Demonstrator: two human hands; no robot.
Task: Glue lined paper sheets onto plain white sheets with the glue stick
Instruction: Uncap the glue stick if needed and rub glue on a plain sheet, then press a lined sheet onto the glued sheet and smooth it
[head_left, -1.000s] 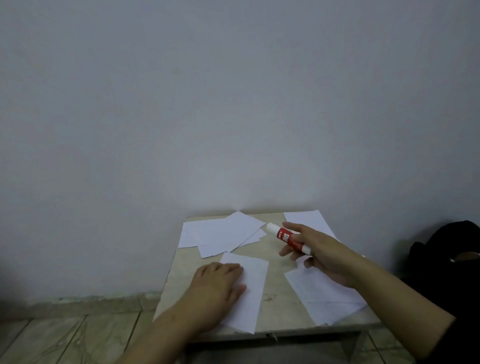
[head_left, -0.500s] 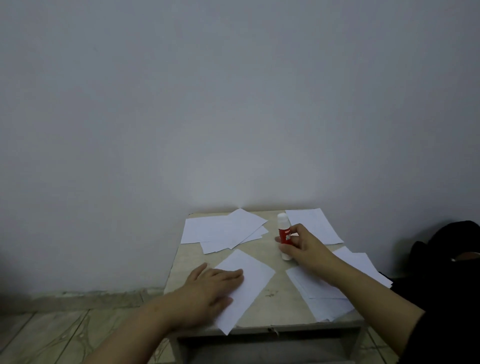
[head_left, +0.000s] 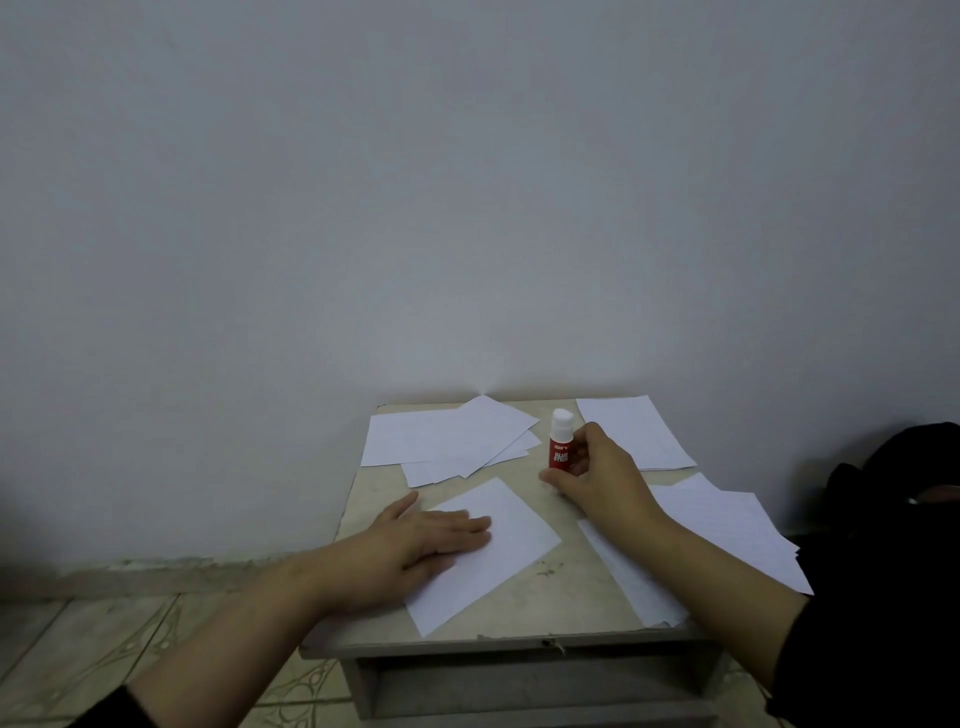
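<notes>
A red and white glue stick (head_left: 560, 441) stands upright on the small table (head_left: 519, 631), its white cap on. My right hand (head_left: 597, 475) curls round its lower part from the right. My left hand (head_left: 421, 540) lies flat, fingers straight, on a white sheet (head_left: 511, 551) turned at an angle near the table's front. A loose pile of white sheets (head_left: 447, 441) sits at the back left. Another sheet (head_left: 634, 434) lies at the back right. A stack of sheets (head_left: 727, 530) lies on the right under my right forearm.
The table stands against a plain grey wall (head_left: 467, 208). A dark bag or cloth (head_left: 904, 467) sits right of the table. Patterned floor tiles (head_left: 104, 654) show at the lower left. An open shelf (head_left: 519, 680) runs under the tabletop.
My right hand turned the glue stick from slanted to upright and set it on the table. The sheet under my left hand has rotated to a steeper angle.
</notes>
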